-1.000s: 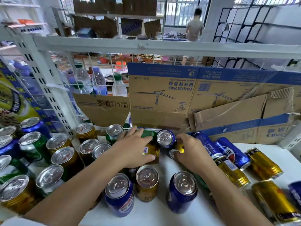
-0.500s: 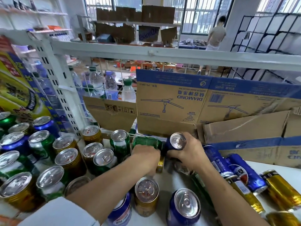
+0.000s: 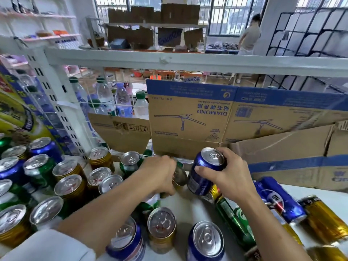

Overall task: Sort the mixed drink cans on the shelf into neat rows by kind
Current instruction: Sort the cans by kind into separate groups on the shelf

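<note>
Right hand [image 3: 231, 178] grips 1 tilted blue can [image 3: 206, 171]; left hand [image 3: 160, 175] grips 1 blurred can [image 3: 180, 176].

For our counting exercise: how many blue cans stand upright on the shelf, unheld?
4. Back-left blue can, left-edge blue can, front-left blue can, front-centre blue can. The right hand grips a tilted blue can, not counted. Others may be hidden.

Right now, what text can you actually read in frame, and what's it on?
"DIAMOND": upside down on the box, Chinese characters beside it.
Small print on the box's blue band: too small.
Label on the lying blue can: too blurred.
Banner at left: too blurred.
</note>
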Motion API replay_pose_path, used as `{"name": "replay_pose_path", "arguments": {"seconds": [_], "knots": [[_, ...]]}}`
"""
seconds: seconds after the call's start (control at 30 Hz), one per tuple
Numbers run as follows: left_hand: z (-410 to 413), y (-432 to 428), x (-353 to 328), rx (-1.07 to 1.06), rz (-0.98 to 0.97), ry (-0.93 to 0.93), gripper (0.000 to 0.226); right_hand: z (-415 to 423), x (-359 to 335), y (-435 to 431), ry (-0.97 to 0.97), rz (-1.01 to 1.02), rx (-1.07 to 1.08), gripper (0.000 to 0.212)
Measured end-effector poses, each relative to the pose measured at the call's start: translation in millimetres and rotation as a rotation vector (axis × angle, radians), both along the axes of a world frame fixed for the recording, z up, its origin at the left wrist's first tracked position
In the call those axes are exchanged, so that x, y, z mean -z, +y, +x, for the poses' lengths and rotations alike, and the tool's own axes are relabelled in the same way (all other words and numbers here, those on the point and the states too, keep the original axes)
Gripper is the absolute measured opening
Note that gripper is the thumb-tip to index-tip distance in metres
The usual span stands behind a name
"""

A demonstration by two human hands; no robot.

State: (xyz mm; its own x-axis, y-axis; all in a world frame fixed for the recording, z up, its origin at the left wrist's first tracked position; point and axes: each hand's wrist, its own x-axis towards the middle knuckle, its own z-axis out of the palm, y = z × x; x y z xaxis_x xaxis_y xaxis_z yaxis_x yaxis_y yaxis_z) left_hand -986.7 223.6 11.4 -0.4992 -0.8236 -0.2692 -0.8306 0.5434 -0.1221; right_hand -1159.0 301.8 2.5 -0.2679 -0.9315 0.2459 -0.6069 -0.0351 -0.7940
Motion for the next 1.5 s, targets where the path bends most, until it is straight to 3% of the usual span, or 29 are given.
{"name": "replay_pose_path", "arguments": {"seconds": [0.2,0.4,0.63,0.7,0.77,0.87,0.97,1.13,1.3,1.37,1.5], "knots": [[31.8,-8.4,2.0,-0.137,0.077,0.203,0.069,8.4,7.4,9.4,0.059,0.136,-0.135,0.052],[35.2,-5.5,0.2,-0.184,0.123,0.167,0.055,18.5,19.5,9.1,0.228,0.245,-0.251,0.049],[35.3,-5.5,5.0,-0.164,0.199,0.178,0.054,19.2,20.9,11.7,0.213,0.346,-0.325,0.055],[35.0,-5.5,9.3,-0.136,0.206,0.220,0.062,19.5,21.5,13.4,0.239,0.377,-0.319,0.060],[33.3,-5.9,16.2,-0.121,0.213,0.270,0.056,18.4,23.7,15.8,0.236,0.384,-0.319,0.066],[32.1,-8.6,27.9,-0.209,0.339,0.388,0.066,15.4,28.8,18.0,0.146,0.348,-0.329,0.072],[32.8,-10.1,32.2,-0.234,0.375,0.416,0.072,14.1,35.4,17.5,0.092,0.307,-0.297,0.062],[32.6,-6.9,36.4,-0.227,0.278,0.467,0.049,15.6,42.7,19.0,0.075,0.253,-0.276,0.056],[30.9,-5.4,33.6,-0.221,0.258,0.438,0.054,13.5,44.5,21.1,0.065,0.233,-0.303,0.047],[30.1,-4.4,33.0,-0.215,0.262,0.429,0.056,6.4,41.1,20.0,0.104,0.239,-0.301,0.037],[28.4,-5.3,23.0,-0.121,0.209,0.278,0.058,-15.9,33.8,11.2,0.357,0.207,-0.033,0.029]]}}
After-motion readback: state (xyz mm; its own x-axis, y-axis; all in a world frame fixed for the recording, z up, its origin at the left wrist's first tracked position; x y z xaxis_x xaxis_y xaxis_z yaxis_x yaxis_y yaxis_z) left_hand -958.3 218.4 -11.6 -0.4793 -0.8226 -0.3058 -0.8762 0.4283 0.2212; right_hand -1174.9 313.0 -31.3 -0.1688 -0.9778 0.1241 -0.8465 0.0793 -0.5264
